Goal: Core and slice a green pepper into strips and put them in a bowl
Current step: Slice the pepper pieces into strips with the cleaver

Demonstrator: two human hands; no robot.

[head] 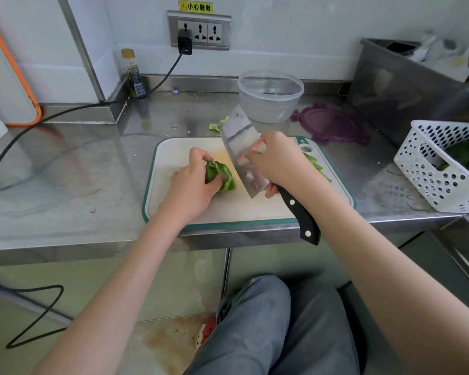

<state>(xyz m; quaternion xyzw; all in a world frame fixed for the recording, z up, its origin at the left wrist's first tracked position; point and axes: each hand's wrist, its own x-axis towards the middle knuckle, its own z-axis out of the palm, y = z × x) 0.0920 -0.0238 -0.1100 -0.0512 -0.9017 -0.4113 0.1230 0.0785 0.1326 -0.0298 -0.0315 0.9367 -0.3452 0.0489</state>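
A small dark bottle (133, 74) stands at the upper left by the wall. A black plug (185, 40) sits in the socket. A purple lid (332, 123) and white basket (441, 169) lie at right on the desk (65, 169).

The pepper piece (219, 176) under the left grip (192, 182) was bright green. The cleaver (241, 152) in the right grip (275, 158) was silver with a black handle. The board (179, 158) beneath both was white, edged teal. Beyond the right grip lay a purple lid (332, 123) — and right of it a white basket (428, 161) patterned with round holes.
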